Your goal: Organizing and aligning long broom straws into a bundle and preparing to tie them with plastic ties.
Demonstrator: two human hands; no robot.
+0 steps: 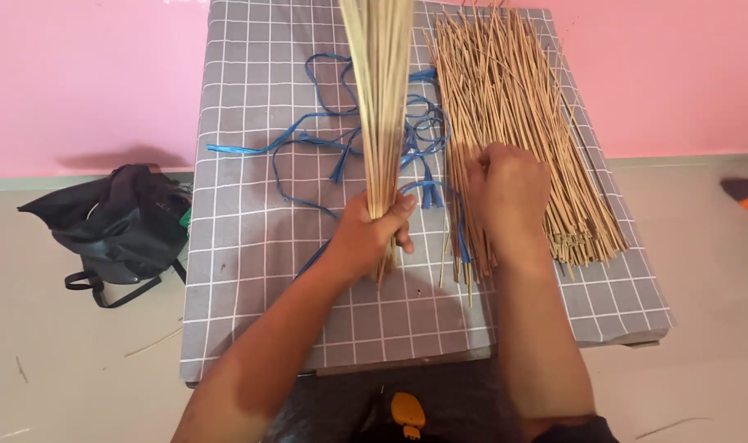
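Note:
My left hand (372,231) grips a bundle of thin pale sticks (380,107) near its lower end and holds it upright over the table. My right hand (505,193) rests palm down on a large loose pile of tan sticks (513,107) lying on the right side of the table, its fingers curled into the pile. Whether it pinches any stick is hidden. Blue plastic strings (308,143) lie tangled on the cloth between and behind the two hands.
A grey checked cloth (251,246) covers the low table. A black bag (120,226) sits on the floor to the left. An orange object (407,414) lies at the table's near edge. A pink wall stands behind.

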